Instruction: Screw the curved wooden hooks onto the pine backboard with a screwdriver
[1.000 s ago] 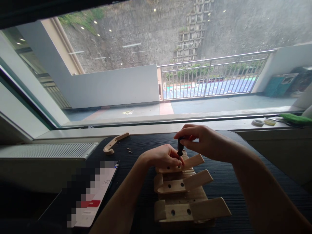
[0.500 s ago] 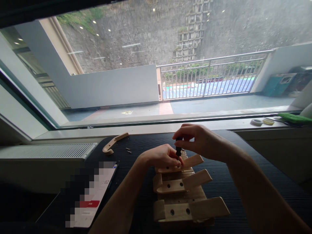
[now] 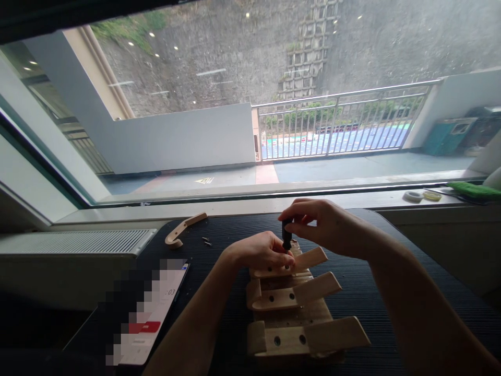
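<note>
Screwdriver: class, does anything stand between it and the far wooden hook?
Nothing visible does. The right hand holds the screwdriver upright, its lower end down at the far hook. The left hand holds that hook right beside the tip and hides the contact point.

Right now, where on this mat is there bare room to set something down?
Bare: the black ribbed mat between the wooden hook rack and the right forearm, and between the small metal screws and the left hand. Crowded: the rack's far end, around the right hand and black screwdriver.
</note>
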The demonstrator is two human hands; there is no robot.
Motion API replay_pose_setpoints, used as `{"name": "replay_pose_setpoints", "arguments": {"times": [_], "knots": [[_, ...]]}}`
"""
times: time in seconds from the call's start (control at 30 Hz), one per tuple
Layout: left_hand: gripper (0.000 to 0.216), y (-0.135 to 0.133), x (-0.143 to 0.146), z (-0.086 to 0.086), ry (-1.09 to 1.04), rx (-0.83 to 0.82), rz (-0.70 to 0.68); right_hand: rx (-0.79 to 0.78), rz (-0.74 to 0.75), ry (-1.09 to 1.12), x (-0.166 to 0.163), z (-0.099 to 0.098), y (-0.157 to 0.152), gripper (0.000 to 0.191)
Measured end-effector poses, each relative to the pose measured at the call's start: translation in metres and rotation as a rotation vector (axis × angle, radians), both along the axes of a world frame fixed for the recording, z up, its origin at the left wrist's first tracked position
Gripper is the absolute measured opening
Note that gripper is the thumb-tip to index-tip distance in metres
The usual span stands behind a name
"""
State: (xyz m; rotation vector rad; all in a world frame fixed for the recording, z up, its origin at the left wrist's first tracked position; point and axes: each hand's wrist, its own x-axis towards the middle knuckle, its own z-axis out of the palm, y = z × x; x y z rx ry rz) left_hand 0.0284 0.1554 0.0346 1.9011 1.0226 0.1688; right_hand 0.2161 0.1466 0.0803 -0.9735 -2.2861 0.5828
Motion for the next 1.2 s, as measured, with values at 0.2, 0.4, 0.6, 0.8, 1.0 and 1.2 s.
{"name": "replay_pose_setpoints", "arguments": {"times": [0.2,0.4,0.6,0.8,1.0,1.2], "knots": [[0.029,0.0003,-0.0001,-0.0008,-0.03,-0.045,-0.014,0.018,-0.081,-0.052,0.0015,-0.0008,0.0,0.017],[0.03,0.0009,-0.0002,-0.0042,-0.027,-0.043,0.007,0.001,-0.011,-0.016,0.0012,-0.0013,-0.0016,0.022],[0.032,0.0011,-0.0009,-0.0035,-0.01,-0.038,0.002,-0.011,0.014,-0.006,0.0005,-0.0016,-0.0003,0.023],[0.031,0.0006,-0.0008,-0.0014,-0.043,-0.045,-0.025,-0.012,-0.001,-0.023,0.0017,-0.0011,0.0,0.017],[0.031,0.0004,-0.0003,-0.0021,-0.019,-0.031,-0.011,-0.004,-0.023,-0.038,0.0015,0.0,-0.0011,0.019],[0.028,0.0007,-0.0008,-0.0035,-0.051,-0.043,-0.015,-0.008,-0.009,-0.027,0.0037,-0.0032,0.0012,0.027]]}}
